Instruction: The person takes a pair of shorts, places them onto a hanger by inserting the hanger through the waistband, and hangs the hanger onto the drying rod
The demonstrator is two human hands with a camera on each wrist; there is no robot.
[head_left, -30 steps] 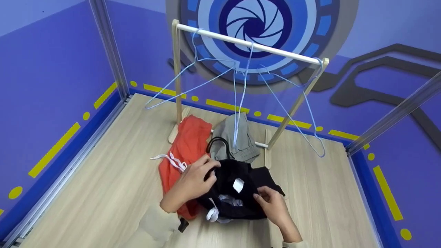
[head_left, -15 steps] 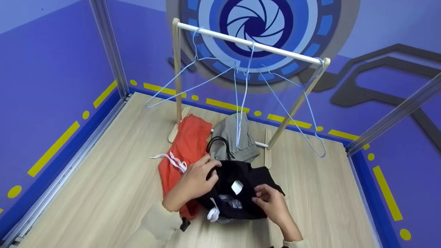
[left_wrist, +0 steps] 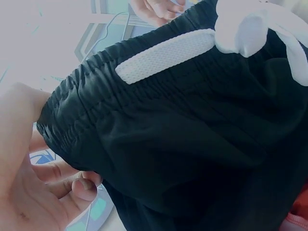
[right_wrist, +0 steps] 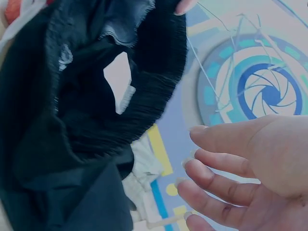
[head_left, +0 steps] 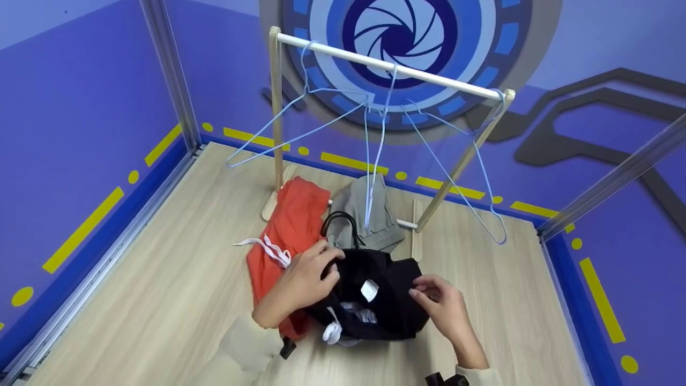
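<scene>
Black shorts [head_left: 394, 271] with an elastic waistband, a white tag inside and a white drawstring [left_wrist: 166, 55] are held up off the table. My left hand [head_left: 308, 276] grips the left side of the waistband, with thumb and fingers on either side of the cloth in the left wrist view. To the right of the shorts is my right hand [head_left: 444, 305]; in the right wrist view its fingers [right_wrist: 219, 190] are loosely bent, apart from the cloth and holding nothing. Orange-red shorts [head_left: 292, 214] with a white drawstring lie beneath and left of my left hand.
A grey garment [head_left: 370, 206] lies behind the black shorts, a black cord [head_left: 343, 215] beside it. Beyond stands a wooden rack with a white rail [head_left: 348, 55], bearing a left hanger [head_left: 305, 94], a middle hanger [head_left: 382, 134] and a right hanger [head_left: 485, 177]. Blue-purple walls enclose the table [head_left: 177, 257].
My right hand has let go of the waistband's right side and moved right, away from the shorts. The left hand keeps its grip in nearly the same place.
</scene>
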